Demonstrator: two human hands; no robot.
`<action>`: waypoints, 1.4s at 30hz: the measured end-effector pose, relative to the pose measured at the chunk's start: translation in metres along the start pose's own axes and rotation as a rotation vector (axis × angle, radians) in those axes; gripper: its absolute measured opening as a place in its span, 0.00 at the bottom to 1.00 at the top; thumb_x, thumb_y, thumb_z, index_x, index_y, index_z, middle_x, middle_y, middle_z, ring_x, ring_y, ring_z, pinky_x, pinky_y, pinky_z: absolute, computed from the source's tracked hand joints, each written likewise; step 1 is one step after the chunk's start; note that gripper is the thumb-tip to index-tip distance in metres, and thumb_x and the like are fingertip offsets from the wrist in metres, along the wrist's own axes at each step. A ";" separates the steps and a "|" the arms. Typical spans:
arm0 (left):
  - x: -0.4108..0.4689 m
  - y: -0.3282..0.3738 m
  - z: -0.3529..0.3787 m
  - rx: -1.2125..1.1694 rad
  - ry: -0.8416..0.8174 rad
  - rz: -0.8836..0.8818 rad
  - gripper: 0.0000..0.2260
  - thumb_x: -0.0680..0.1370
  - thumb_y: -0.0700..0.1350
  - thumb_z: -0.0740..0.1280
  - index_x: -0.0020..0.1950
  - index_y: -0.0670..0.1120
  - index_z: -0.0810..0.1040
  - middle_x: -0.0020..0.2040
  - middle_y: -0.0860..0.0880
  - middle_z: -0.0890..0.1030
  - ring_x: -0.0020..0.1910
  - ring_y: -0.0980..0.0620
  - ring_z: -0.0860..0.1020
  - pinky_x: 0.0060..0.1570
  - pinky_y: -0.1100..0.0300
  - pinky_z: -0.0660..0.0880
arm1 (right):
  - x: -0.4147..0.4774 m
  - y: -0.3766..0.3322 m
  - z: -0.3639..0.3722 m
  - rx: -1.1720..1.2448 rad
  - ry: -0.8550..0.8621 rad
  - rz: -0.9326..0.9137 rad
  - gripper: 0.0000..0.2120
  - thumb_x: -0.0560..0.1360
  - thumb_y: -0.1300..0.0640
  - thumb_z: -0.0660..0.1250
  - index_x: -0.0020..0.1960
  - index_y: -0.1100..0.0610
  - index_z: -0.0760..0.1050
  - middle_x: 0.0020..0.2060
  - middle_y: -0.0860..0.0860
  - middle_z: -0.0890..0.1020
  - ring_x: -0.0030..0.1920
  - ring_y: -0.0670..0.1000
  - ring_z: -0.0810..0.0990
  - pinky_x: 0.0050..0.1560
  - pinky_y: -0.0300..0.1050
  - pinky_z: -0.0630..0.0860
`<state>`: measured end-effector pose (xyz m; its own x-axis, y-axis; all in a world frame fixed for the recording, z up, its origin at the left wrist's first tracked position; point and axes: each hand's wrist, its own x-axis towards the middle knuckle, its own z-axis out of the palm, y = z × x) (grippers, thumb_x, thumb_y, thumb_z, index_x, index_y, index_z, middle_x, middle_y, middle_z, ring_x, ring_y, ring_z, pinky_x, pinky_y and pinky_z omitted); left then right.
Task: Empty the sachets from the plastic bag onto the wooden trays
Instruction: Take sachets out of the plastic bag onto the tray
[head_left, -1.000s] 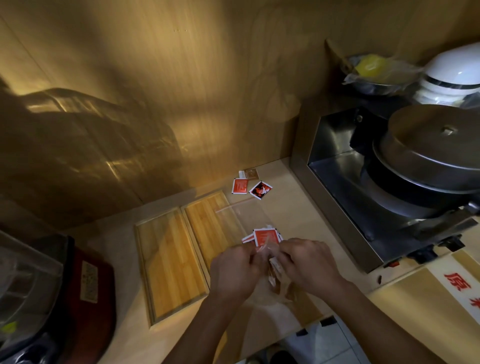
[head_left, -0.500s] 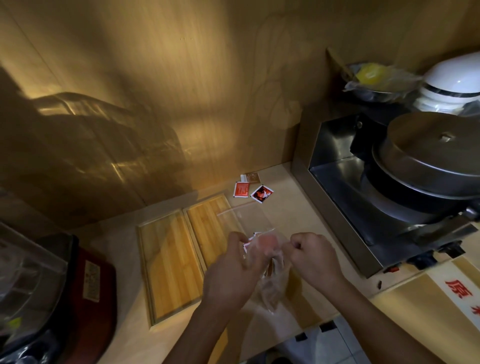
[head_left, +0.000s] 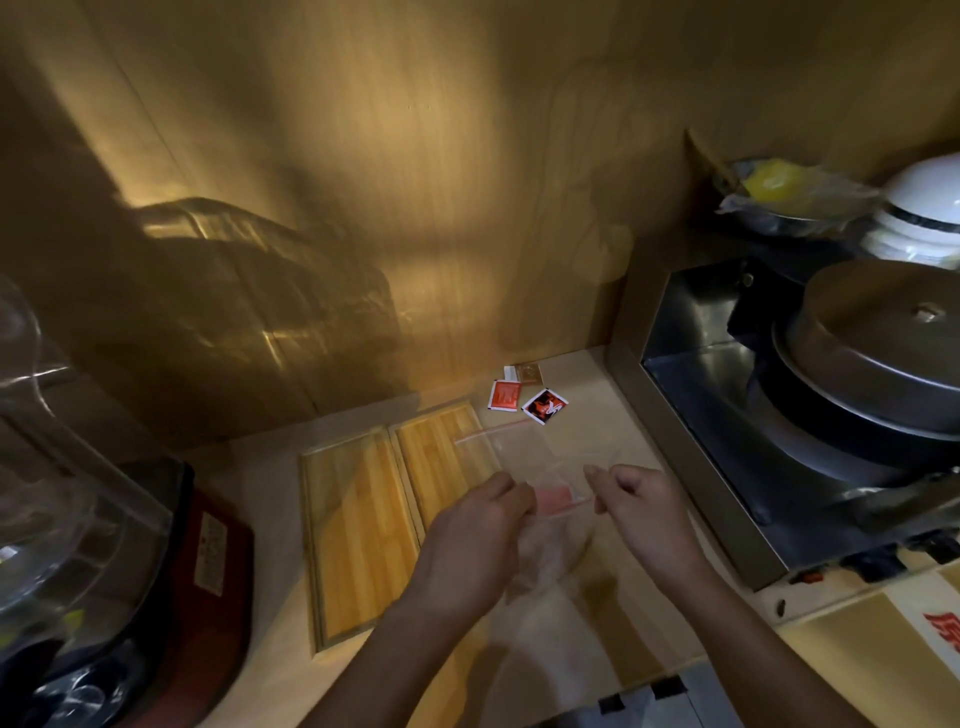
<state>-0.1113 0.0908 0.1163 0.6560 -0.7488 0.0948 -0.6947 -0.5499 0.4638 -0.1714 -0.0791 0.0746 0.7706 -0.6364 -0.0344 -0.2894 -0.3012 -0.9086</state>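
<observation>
My left hand (head_left: 475, 530) and my right hand (head_left: 641, 506) each pinch one side of the mouth of a clear plastic bag (head_left: 550, 545), holding it stretched between them above the counter. A blurred reddish sachet (head_left: 555, 494) shows inside the bag near its top. Two wooden trays lie side by side on the counter: the left tray (head_left: 353, 535) and the right tray (head_left: 441, 457), partly behind my left hand. A second clear zip bag (head_left: 511, 441) lies flat across the right tray's far corner.
Three loose sachets (head_left: 524, 397) lie on the counter by the back wall. A steel cooker with a lidded pan (head_left: 831, 395) fills the right side. A red appliance with a clear cover (head_left: 156, 571) stands at the left. The wooden wall (head_left: 415, 208) closes the back.
The hands have moved apart and pulled the bag's mouth wide. The red sachets that showed above the fingers have dropped down inside the bag.
</observation>
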 end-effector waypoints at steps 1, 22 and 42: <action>0.003 0.000 -0.004 0.039 0.007 0.022 0.05 0.76 0.40 0.61 0.49 0.48 0.73 0.50 0.49 0.74 0.50 0.47 0.75 0.44 0.49 0.75 | 0.000 0.001 0.000 0.096 -0.025 0.011 0.21 0.74 0.55 0.66 0.23 0.56 0.70 0.16 0.47 0.69 0.22 0.43 0.67 0.26 0.35 0.65; 0.014 0.005 -0.106 -0.665 0.102 -0.013 0.08 0.71 0.46 0.64 0.43 0.42 0.77 0.38 0.44 0.80 0.37 0.52 0.81 0.37 0.58 0.80 | 0.006 0.033 0.026 0.740 -0.801 0.377 0.19 0.67 0.70 0.67 0.58 0.67 0.75 0.43 0.55 0.85 0.42 0.48 0.83 0.43 0.38 0.79; 0.036 -0.097 -0.044 -0.996 0.460 -0.690 0.05 0.77 0.36 0.62 0.44 0.40 0.76 0.35 0.43 0.78 0.32 0.51 0.79 0.27 0.60 0.80 | 0.038 0.069 0.056 0.658 -0.673 0.558 0.07 0.69 0.74 0.65 0.35 0.67 0.76 0.21 0.58 0.78 0.21 0.51 0.78 0.20 0.39 0.74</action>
<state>-0.0070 0.1332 0.1133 0.9671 -0.1183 -0.2252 0.2126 -0.1100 0.9709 -0.1296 -0.0841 -0.0126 0.8356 0.0135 -0.5491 -0.4887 0.4749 -0.7319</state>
